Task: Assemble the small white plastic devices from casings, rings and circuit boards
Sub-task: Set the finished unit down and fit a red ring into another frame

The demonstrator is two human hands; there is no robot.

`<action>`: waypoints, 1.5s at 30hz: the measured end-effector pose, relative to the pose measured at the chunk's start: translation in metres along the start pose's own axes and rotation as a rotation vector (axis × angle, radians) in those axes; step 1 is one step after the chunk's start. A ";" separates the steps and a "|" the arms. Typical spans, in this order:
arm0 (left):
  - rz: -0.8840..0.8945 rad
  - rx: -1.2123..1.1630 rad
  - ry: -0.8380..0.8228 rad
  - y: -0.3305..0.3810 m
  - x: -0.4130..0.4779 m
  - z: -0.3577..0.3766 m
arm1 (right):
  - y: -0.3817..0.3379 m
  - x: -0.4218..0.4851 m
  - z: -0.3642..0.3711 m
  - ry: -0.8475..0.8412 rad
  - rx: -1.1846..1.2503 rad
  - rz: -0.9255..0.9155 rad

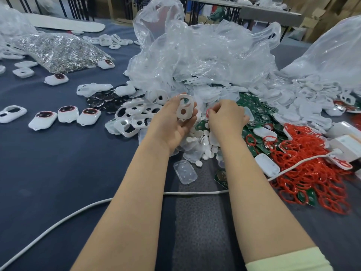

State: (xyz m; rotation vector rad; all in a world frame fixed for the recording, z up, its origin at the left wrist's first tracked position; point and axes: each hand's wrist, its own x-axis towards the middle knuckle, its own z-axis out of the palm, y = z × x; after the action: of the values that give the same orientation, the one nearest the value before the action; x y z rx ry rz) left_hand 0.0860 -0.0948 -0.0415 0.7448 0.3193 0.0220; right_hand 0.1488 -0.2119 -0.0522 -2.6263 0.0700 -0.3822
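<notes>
My left hand [172, 122] holds a white casing [184, 108] with two holes, upright between thumb and fingers. Just to its right, my right hand [226, 116] is curled, pinching a small red ring [208, 112] at the fingertips. Both hands hover over a heap of white casings [134, 120], small white round buttons [205, 141] and green circuit boards [259, 112]. A tangle of red rings [312, 163] lies to the right. Three assembled white devices [68, 114] with dark red-rimmed windows stand in a row at the left.
Crumpled clear plastic bags [195, 55] rise behind the heap. A bag of small metal parts [58, 51] lies at the back left. A white cable [195, 192] crosses the blue table under my forearms. Black round discs [105, 100] sit left of the heap. White boxes [345, 141] stand at the right edge.
</notes>
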 end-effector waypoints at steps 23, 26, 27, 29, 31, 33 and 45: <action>0.636 1.065 -0.154 -0.015 -0.007 0.005 | 0.006 -0.021 -0.023 -0.243 0.808 -0.150; 0.646 1.036 -0.144 -0.015 -0.009 0.006 | 0.003 -0.024 -0.023 -0.314 0.835 -0.105; 0.644 1.035 -0.134 -0.015 -0.009 0.006 | 0.002 -0.025 -0.023 -0.322 0.853 -0.081; 0.615 1.028 -0.108 -0.015 -0.007 0.005 | -0.001 -0.025 -0.023 -0.298 0.931 -0.032; 0.575 0.994 -0.068 -0.015 -0.005 0.004 | -0.004 -0.026 -0.022 -0.245 0.938 -0.030; 0.536 0.951 -0.027 -0.015 -0.003 0.002 | -0.005 -0.027 -0.019 -0.195 0.898 -0.046; 0.626 0.877 -0.139 -0.014 -0.007 0.005 | 0.007 -0.025 -0.026 -0.532 1.090 0.075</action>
State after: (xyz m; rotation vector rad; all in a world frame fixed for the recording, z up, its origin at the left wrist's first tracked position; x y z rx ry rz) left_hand 0.0795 -0.1099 -0.0455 1.6873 -0.0716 0.4427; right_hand 0.1179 -0.2270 -0.0403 -1.5560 -0.1710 0.2685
